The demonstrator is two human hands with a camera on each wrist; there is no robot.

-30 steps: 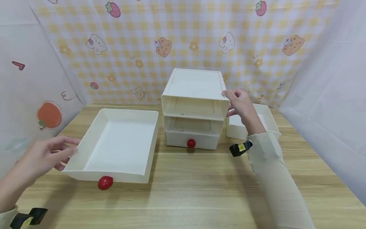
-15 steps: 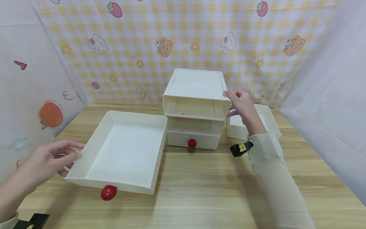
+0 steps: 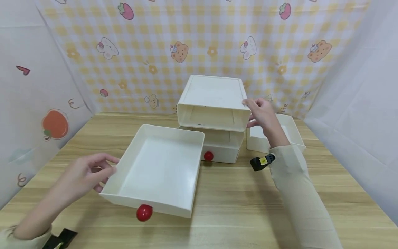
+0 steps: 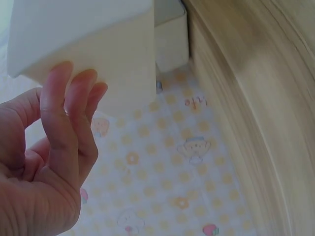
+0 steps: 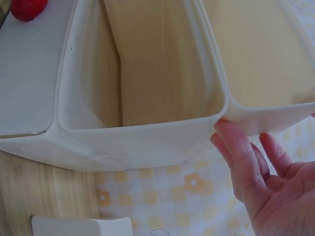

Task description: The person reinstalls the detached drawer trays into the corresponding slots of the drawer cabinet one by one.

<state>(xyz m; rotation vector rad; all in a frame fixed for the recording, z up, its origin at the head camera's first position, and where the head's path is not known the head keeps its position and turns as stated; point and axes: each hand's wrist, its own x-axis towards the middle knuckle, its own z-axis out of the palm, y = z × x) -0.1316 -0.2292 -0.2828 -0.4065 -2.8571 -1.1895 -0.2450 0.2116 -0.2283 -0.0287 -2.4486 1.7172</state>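
Observation:
In the head view, my left hand point(image 3: 90, 174) pinches the left wall of a white drawer point(image 3: 161, 166) with a round red knob point(image 3: 144, 212). The drawer is held above the table, tilted, its knob side toward me. Behind it stands a white three-tier cabinet point(image 3: 214, 90). Its top two slots are without drawers, and its bottom drawer point(image 3: 225, 154) is in place. My right hand point(image 3: 262, 114) holds the cabinet's upper right side, thumb on the top; in the right wrist view, fingers point(image 5: 238, 147) touch the side near the seam between tiers.
A second white drawer point(image 3: 289, 129) lies on the wooden table point(image 3: 248, 207) right of the cabinet, partly behind my right forearm. A yellow checked cloth point(image 3: 133, 76) hangs behind, and white cloths hang at both sides.
My left hand has carried the drawer to the right and toward me, and the drawer has tilted more. It now covers the left part of the cabinet's lower tiers. The right hand stays put.

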